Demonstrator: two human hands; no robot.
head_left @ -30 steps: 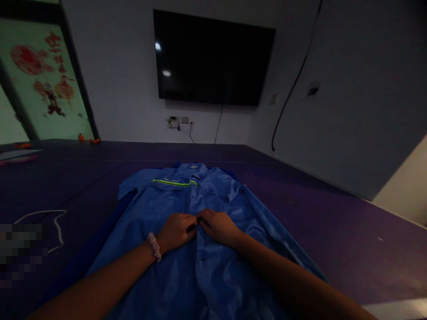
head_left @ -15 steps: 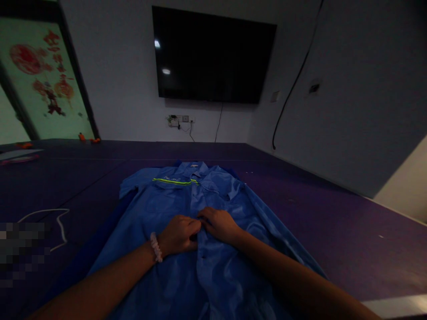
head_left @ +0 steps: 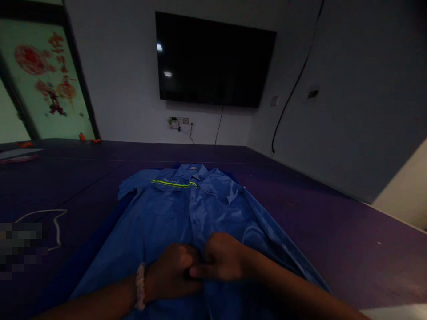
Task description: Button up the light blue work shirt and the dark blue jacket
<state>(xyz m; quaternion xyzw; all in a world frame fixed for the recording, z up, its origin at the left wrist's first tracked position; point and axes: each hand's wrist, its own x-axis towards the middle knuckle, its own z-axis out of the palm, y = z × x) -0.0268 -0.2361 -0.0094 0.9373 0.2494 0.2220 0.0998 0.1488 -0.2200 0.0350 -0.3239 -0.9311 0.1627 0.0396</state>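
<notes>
A blue short-sleeved shirt [head_left: 167,215] with a yellow-green chest stripe lies spread on the floor, its collar pointing away from me. Its front edges meet along the button placket in the middle. My left hand [head_left: 176,271], with a pink scrunchie on the wrist, is closed on the lower part of the placket. Touching it from the right, my right hand [head_left: 223,258] is curled closed on the same strip, thumb pointing left. The fingertips and any button between them are hidden. Darker blue cloth [head_left: 96,244] shows beneath the shirt.
Purple matting [head_left: 327,222] covers the floor. A white cable [head_left: 58,226] lies to the left, beside a blurred-out patch. On the far wall hang a black television [head_left: 213,62] and sockets [head_left: 182,121]. Small orange objects [head_left: 90,139] sit by the glass door [head_left: 50,80].
Both hands have moved down the placket, nearer to me, and their fingers are curled more tightly. The shirt stays laid out in the same place.
</notes>
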